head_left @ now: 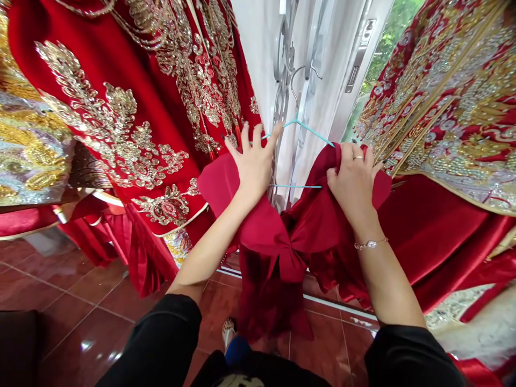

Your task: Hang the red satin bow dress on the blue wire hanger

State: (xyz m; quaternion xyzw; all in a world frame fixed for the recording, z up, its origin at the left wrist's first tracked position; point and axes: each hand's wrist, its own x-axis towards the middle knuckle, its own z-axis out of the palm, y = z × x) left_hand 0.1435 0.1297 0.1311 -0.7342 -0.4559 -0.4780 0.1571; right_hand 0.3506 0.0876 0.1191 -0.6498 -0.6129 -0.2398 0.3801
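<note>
A dark red dress point(266, 228) with a bow-like gathered front hangs before me on a turquoise wire hanger point(308, 128). The hanger's silver hook is up by the metal scrollwork of a white door. My left hand point(256, 164) lies on the dress's left shoulder beside the hanger's arm, its fingers spread apart. Over the right shoulder, the fingers of my right hand point(353, 183) are curled around the cloth, with their tips partly hidden behind it. The skirt drops toward the floor between my arms.
Red garments with gold beading point(121, 107) hang close on the left, and another beaded red garment point(451, 91) hangs close on the right. Behind the dress stands the white door point(338, 32) with metal scrollwork. Red tiles point(100, 322) cover the floor.
</note>
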